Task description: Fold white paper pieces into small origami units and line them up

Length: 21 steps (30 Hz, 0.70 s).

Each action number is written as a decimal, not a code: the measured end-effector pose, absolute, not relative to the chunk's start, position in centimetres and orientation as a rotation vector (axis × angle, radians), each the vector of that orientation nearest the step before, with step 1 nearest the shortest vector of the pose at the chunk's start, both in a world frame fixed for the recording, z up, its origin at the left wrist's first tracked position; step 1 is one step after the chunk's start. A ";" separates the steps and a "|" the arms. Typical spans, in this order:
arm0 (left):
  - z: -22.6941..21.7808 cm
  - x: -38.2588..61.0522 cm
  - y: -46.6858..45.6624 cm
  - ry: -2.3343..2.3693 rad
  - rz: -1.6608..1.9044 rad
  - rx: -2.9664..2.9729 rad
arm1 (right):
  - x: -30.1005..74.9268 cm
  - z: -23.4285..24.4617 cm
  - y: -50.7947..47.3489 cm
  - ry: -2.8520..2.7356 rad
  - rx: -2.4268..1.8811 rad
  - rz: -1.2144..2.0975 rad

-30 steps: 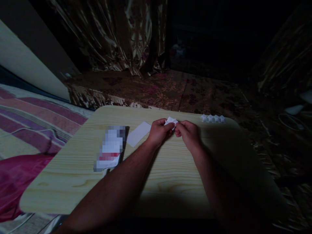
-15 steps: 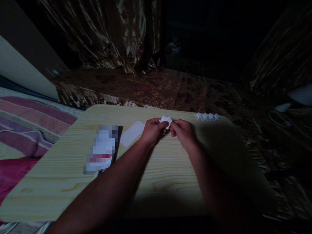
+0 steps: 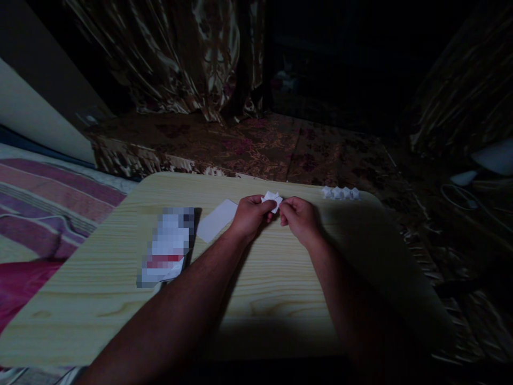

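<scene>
Showing a slightly altered outline, the folded paper (image 3: 272,196) is being pinched by the left hand (image 3: 250,215), the right hand's (image 3: 298,215) grip being indeterminable, shaping apparently being advanced.

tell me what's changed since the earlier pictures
Things have slid slightly left in view, apparently from camera motion; nothing clearly moved across the table. The left hand still grips the folded white paper, the right hand at its edge. The flat paper and four small white pieces stayed put.
</scene>
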<state>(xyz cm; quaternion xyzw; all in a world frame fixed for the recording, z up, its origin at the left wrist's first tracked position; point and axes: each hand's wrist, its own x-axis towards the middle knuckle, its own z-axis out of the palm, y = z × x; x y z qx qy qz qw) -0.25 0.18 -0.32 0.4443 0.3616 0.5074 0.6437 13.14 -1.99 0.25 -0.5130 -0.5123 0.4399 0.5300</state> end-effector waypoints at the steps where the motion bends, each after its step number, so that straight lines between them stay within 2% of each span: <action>1: -0.3 -0.3 0.2 0.827 1.156 1.013 | 13.2 0.2 -2.0 -1.230 -1.222 1.047; 21: 0.0 -0.1 0.0 0.873 1.152 1.087 | 13.3 0.3 -2.2 -1.294 -1.232 1.002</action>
